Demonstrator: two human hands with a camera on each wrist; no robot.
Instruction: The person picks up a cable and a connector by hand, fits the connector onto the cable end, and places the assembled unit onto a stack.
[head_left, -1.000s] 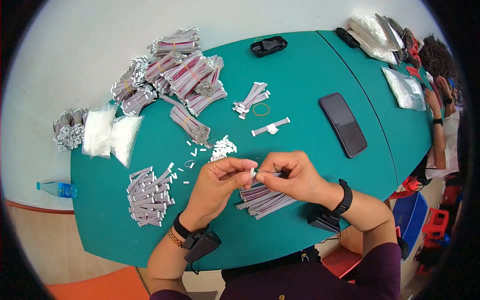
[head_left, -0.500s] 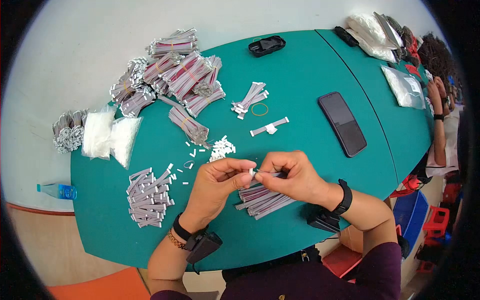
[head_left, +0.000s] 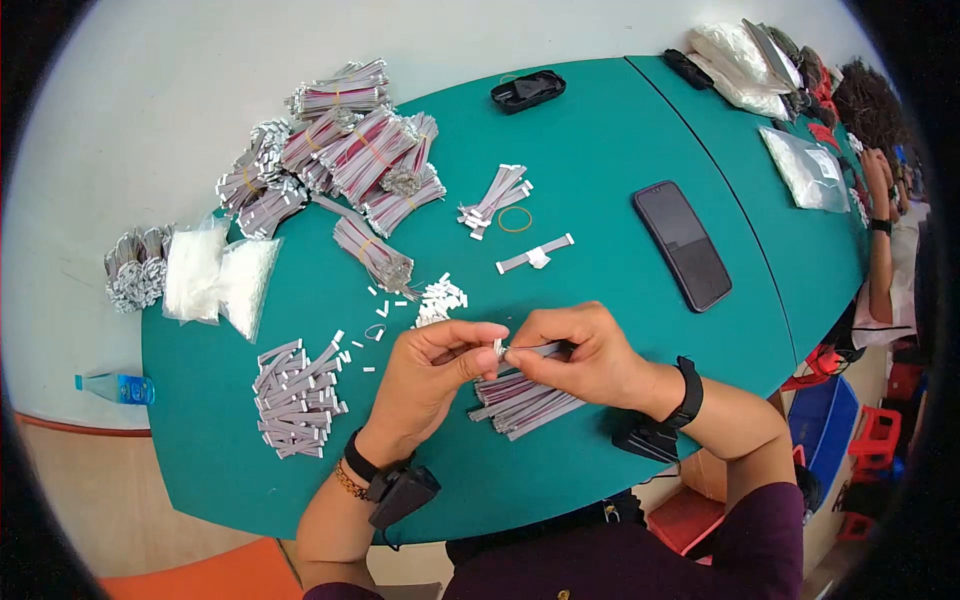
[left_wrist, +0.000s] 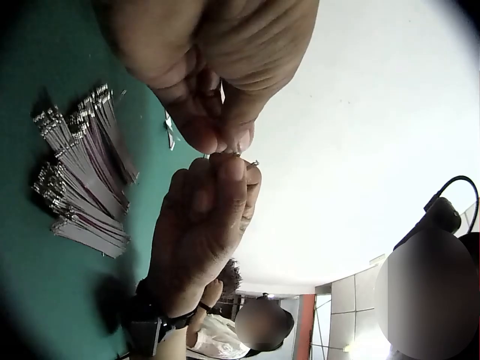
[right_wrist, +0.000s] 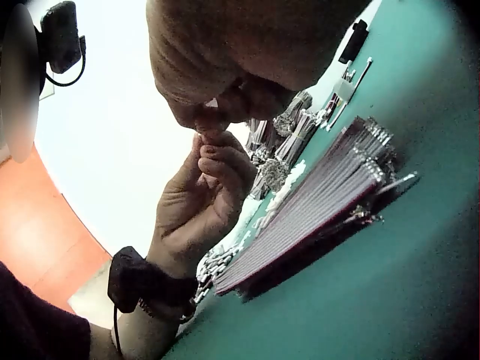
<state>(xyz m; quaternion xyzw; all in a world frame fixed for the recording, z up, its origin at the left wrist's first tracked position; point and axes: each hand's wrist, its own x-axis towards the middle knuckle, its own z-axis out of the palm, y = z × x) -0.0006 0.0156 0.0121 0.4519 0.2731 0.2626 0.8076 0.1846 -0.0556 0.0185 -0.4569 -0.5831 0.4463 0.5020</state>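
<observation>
Fingertip to fingertip, my two hands work in front of me over the green table. My left hand (head_left: 425, 370) pinches a small white connector housing (head_left: 499, 345) between thumb and forefinger. In my right hand (head_left: 585, 350), thumb and forefinger pinch a grey ribbon cable (head_left: 553, 348) close to its end, right at the housing. Fingers hide most of the joint in both wrist views. Below the right hand lies a stack of loose grey and dark red ribbon cables (head_left: 525, 408). Just beyond the left hand is a heap of white connector housings (head_left: 440, 298).
Ribbon cables with white ends (head_left: 298, 405) lie piled at left. Banded cable bundles (head_left: 370, 160) and bags of white pieces (head_left: 195, 270) stand behind. A phone (head_left: 683, 245) lies at right, and a rubber band (head_left: 515, 219) near a few cables (head_left: 495, 200).
The right fingertips have come slightly closer to the white housing, which has turned a little in the left fingers. The head view has shifted slightly; the cable piles look the same.
</observation>
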